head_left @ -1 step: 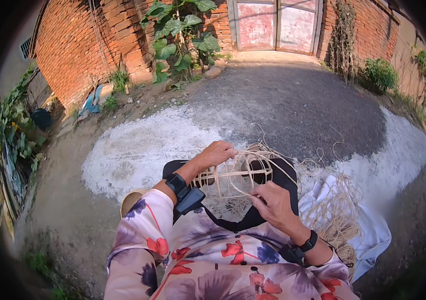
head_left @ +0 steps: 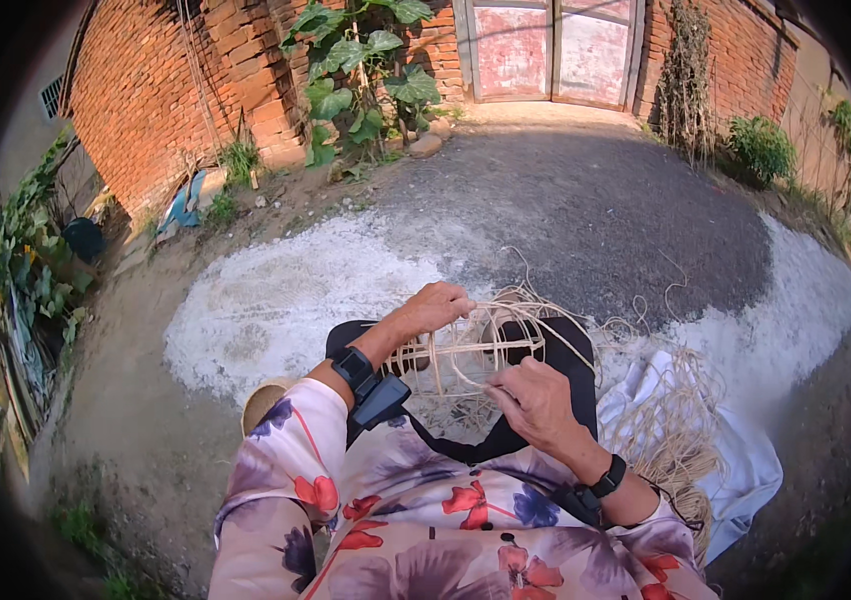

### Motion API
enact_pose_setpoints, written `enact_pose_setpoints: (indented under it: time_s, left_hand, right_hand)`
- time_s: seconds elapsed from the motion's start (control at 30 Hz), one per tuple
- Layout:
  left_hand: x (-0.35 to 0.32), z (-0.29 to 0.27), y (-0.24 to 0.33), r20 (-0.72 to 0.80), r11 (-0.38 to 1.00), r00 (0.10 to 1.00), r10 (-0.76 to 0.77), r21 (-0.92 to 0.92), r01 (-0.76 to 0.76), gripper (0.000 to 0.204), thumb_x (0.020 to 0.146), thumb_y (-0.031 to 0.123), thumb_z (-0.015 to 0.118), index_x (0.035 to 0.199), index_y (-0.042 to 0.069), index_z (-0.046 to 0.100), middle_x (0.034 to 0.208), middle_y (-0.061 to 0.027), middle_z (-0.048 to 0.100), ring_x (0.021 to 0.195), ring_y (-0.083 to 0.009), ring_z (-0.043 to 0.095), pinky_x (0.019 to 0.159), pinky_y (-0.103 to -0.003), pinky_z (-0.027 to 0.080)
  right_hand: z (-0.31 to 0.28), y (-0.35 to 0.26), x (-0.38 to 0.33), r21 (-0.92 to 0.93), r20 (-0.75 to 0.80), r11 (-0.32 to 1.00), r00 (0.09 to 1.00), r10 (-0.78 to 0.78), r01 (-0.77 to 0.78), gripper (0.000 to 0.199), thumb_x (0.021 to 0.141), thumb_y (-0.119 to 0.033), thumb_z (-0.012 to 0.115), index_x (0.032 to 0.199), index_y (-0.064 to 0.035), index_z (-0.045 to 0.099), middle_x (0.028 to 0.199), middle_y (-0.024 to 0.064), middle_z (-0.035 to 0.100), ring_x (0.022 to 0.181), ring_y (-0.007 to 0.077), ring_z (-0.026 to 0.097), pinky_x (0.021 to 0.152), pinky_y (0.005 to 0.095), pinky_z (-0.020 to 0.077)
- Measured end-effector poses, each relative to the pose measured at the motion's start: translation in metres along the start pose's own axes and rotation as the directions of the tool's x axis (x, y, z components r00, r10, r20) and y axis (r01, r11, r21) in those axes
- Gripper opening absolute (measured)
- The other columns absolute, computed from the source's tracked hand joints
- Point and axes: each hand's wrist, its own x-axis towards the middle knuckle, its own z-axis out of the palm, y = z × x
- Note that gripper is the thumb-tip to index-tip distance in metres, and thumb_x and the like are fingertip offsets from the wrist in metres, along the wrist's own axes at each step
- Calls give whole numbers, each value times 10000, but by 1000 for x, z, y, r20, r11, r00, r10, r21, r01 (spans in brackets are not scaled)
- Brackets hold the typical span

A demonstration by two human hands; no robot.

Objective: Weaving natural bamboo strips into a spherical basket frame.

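Note:
Across my lap, between my dark-trousered knees, lies an openwork frame [head_left: 436, 350] of pale, cord-like strands with long bars and cross loops. My left hand [head_left: 439, 306] is closed on the far edge of this frame, its fingertips curled over the strands. Nearer to me, my right hand [head_left: 538, 402] pinches a pale strand [head_left: 468, 381] between thumb and fingers; this strand curves up to the frame's middle. Loose strand ends [head_left: 546, 305] spread out from the frame's far right side. The palm sides of both hands are hidden.
Right of my knee, a heap of pale strands [head_left: 661, 450] lies on a white cloth [head_left: 754, 470]. A round straw-coloured edge [head_left: 264, 405] shows by my left hip. Ahead are a dark ground patch [head_left: 586, 210], a brick wall [head_left: 166, 90], a leafy vine [head_left: 346, 70] and a faded double door [head_left: 511, 50].
My right hand has shifted slightly left, drawing the strand it pinches into a tighter curve. My left hand and the frame stay in place.

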Motion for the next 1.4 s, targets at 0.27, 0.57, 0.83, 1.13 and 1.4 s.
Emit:
enact_pose_setpoints:
  time_s: [0.27,0.57,0.83,1.13,1.4]
  left_hand:
    - [-2,3,-4,1,1000,1000,-8,-15,8,370,902,367,558,747,34,609,624,-17,527,600,-113,470,536,-307,390]
    - [9,-1,-5,-19,990,996,-87,-115,84,390,853,391,586,761,16,643,680,-90,606,650,-175,554,600,-340,433]
    - [1,-47,11,-206,945,969,-138,-319,67,322,866,319,595,698,46,626,593,21,510,570,-90,420,517,-282,333]
    - [-15,-93,3,-573,950,808,-136,-308,-58,319,862,304,593,716,21,620,613,5,516,582,-98,435,541,-283,350]
    - [-48,-142,-17,-727,912,648,-229,-393,-119,296,881,297,592,694,68,591,585,44,466,551,-60,385,507,-244,299]
  right_hand:
    - [27,15,-1,-314,297,913,941,-165,259,150,727,-175,672,792,-82,573,808,65,510,825,239,500,697,367,379]
    - [13,26,4,-290,229,889,928,-295,354,155,690,-118,654,766,-72,527,785,75,475,770,249,509,644,360,451]
    - [-25,10,6,125,195,991,981,13,-38,120,763,-67,647,826,-47,547,750,99,551,672,279,586,576,374,466]
    - [-78,94,-135,-125,-262,755,756,600,-644,262,922,-276,542,868,-39,639,644,111,641,604,279,639,573,367,476]
    - [-189,235,-439,-534,-488,126,426,762,-836,338,810,-314,633,706,7,624,624,157,640,571,265,624,589,405,473]
